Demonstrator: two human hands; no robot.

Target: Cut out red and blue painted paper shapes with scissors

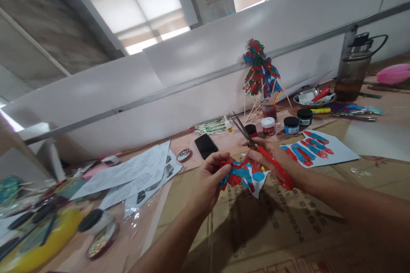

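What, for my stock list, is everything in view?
Painted paper: one, red and blue, centre
Scissors: one, red handles, centre
Cardboard: one, brown, front
Painted sheet: one, red and blue, right
Loose papers: several, white, left
Phone: one, black, centre
Small bottle: one, white and yellow, centre
Lidded jars: four, mixed, right
Decorated sticks: several, multicoloured, rear
Drink bottle: one, brown, right
Dish: one, silver, right
Bulbous object: one, pink, right
Curved object: one, yellow, left
Windows: two, white, top
Small items: uncounted, mixed, left
Left hand: one, holding painted paper
Right hand: one, holding scissors
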